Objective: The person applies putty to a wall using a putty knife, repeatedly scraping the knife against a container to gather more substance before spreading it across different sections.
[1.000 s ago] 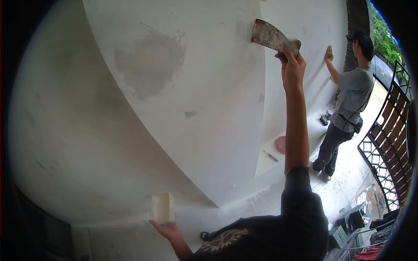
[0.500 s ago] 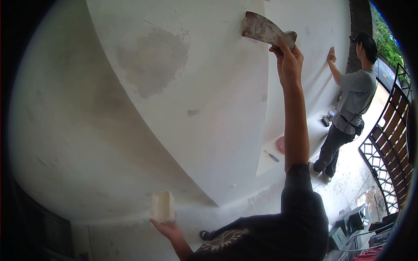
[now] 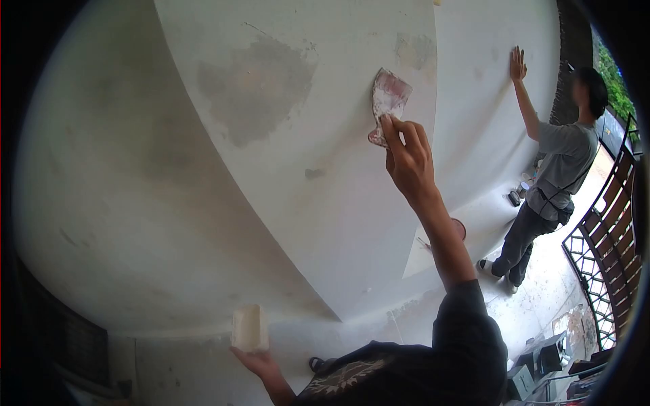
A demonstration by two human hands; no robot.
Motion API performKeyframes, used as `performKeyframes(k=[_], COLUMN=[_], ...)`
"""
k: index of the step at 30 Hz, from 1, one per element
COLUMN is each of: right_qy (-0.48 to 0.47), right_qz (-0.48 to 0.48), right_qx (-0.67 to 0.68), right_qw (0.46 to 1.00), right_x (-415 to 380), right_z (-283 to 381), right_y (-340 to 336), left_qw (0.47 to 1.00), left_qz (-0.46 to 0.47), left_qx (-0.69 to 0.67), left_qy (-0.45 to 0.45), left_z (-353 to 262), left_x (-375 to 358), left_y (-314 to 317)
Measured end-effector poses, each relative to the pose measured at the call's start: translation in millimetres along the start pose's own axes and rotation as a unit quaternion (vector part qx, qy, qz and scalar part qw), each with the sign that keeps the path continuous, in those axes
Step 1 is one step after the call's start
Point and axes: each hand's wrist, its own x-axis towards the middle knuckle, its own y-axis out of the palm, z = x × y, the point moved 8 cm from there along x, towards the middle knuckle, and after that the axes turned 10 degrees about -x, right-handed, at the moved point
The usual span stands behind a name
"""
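My right hand (image 3: 413,162) grips a putty knife (image 3: 391,95) by its handle, with the broad blade pointing up and white filler smeared over it. The knife is in front of the pale wall (image 3: 359,203), between a large grey patch (image 3: 261,88) and a smaller patch (image 3: 415,51) near the wall's joint line. Low at the left, my left hand (image 3: 261,365) supports an off-white rectangular tub (image 3: 250,329) from its lower end. Most of the fingers there are hidden behind the tub.
At the right, another person (image 3: 558,162) stands with one hand flat on the wall. A pinkish-red round object (image 3: 459,230) shows behind my right forearm. Boxes and gear (image 3: 542,358) lie lower right, near a slatted gate (image 3: 613,237).
My right hand has come down and left, turning the putty knife so its blade points up. The smaller patch now shows. The other person's hand has slid higher on the wall.
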Motion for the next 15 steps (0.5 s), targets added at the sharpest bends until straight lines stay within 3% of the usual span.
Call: performKeyframes(k=[3,5,7,9,10,13,15], right_qy=[0.053,0.203,0.425,0.472,0.471,0.501,0.505], right_qz=[-0.016,-0.072,-0.081,-0.160,-0.160,-0.134,-0.136], right_qx=[0.062,0.149,0.314,0.519,0.517,0.609,0.605], right_qw=[0.997,0.965,0.845,0.694,0.696,0.600,0.601], right_x=[1.5,-1.8,-37.7,-51.9,-55.7,-69.6,-70.1], right_z=[-8.3,-46.1,-102.1,-136.5,-144.1,-159.3,-159.4], right_y=[-45.5,-65.2,-47.1,-24.5,-16.9,25.8,37.7], left_qw=[1.000,0.999,0.998,0.998,0.998,0.999,0.998], left_qz=[0.012,0.034,0.054,0.058,0.059,0.041,0.041], left_qx=[0.006,0.006,0.003,0.001,0.001,0.002,0.006], left_qy=[-0.006,-0.008,-0.012,-0.022,-0.024,-0.030,-0.036], left_z=[-0.1,1.3,3.6,8.8,9.5,14.1,17.0], left_x=[2.0,9.7,11.8,11.2,10.4,7.3,8.3], left_y=[-1.1,2.2,6.9,16.2,16.2,18.9,19.3])
